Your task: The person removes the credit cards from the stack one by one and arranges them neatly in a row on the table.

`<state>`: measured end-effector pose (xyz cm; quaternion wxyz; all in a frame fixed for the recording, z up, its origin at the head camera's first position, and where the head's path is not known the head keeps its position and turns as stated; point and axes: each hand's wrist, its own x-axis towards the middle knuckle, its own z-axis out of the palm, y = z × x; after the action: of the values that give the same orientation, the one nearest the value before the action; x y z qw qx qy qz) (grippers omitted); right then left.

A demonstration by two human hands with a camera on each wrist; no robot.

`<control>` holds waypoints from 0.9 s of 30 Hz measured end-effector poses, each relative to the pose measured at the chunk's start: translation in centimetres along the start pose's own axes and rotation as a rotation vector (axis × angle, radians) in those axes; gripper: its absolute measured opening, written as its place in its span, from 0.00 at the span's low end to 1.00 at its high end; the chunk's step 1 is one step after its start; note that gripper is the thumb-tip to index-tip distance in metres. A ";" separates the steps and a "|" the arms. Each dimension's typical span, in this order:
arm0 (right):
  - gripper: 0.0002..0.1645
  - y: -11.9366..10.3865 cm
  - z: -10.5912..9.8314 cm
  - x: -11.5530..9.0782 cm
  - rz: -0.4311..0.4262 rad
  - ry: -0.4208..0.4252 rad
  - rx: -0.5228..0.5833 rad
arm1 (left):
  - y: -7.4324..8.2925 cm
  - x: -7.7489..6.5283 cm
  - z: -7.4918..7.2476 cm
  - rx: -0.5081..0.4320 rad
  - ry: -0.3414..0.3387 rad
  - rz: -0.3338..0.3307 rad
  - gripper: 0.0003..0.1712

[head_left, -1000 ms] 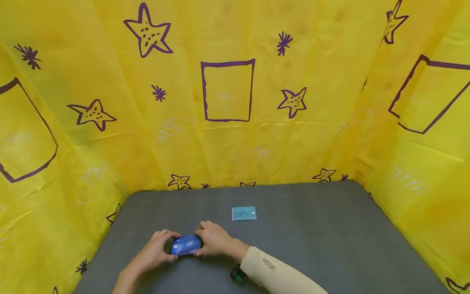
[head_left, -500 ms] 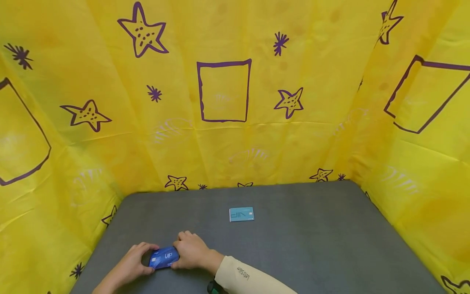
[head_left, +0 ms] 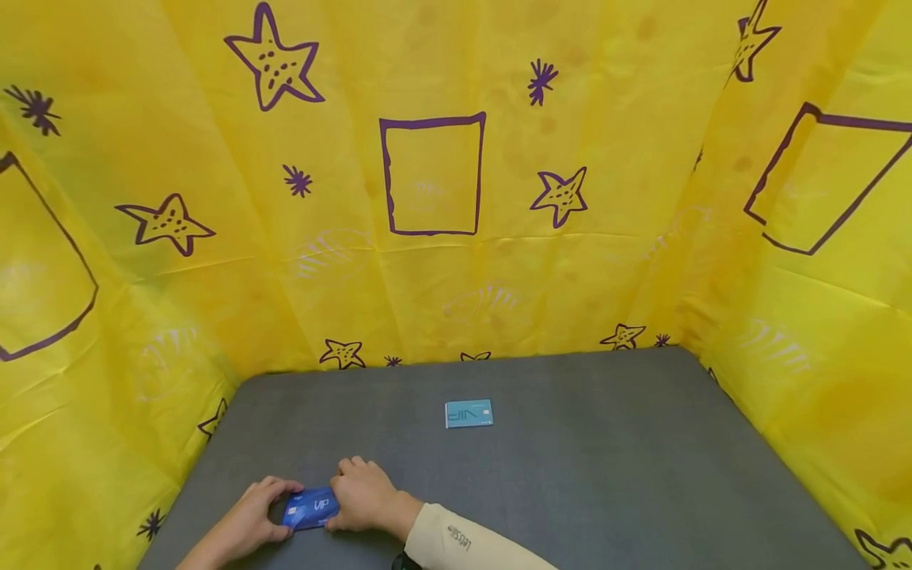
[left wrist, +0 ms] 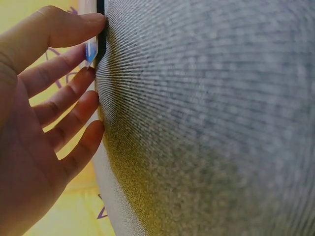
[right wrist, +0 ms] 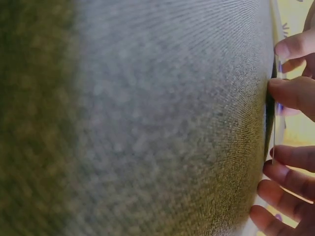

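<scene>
With the thumb and fingers of my left hand [head_left: 245, 518] I hold the left end of the blue card [head_left: 309, 509], and my right hand [head_left: 366, 495], below a cream sleeve [head_left: 473, 542], holds its right end in the same way. This card is flat at the near left part of the grey bench [head_left: 606, 459], but I cannot tell if it touches the surface. Farther away, well apart from my hands, the teal card [head_left: 469, 413] lies on the bench, before the yellow curtain [head_left: 435, 301].
</scene>
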<state>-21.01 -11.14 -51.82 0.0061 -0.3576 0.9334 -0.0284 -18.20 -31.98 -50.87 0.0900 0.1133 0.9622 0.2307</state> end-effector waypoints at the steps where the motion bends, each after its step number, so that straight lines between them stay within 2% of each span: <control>1: 0.28 0.0 0.0 0.0 0.000 -0.003 -0.002 | 0.1 0.0 0.0 0.001 0.003 -0.007 0.29; 10: 0.26 0.0 0.2 0.0 0.010 0.006 0.005 | 0.3 0.0 0.1 -0.022 0.003 -0.052 0.29; 15: 0.27 0.1 0.4 0.0 -0.006 0.016 -0.004 | 0.3 -0.1 0.2 -0.024 0.002 -0.049 0.30; 21: 0.30 0.5 0.3 -0.1 -0.033 0.011 0.011 | 0.5 0.0 0.2 -0.048 -0.015 -0.095 0.32; 24: 0.32 0.9 0.1 -0.3 -0.040 0.011 0.052 | 0.4 0.0 0.2 -0.066 -0.009 -0.088 0.32; 27: 0.33 1.3 -0.3 -0.5 -0.048 0.019 0.092 | 0.5 -0.2 0.2 -0.080 0.028 -0.055 0.31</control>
<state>-21.47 -9.80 -51.60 0.0131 -0.3789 0.9223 -0.0747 -17.88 -31.53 -50.79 0.0873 0.0799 0.9562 0.2678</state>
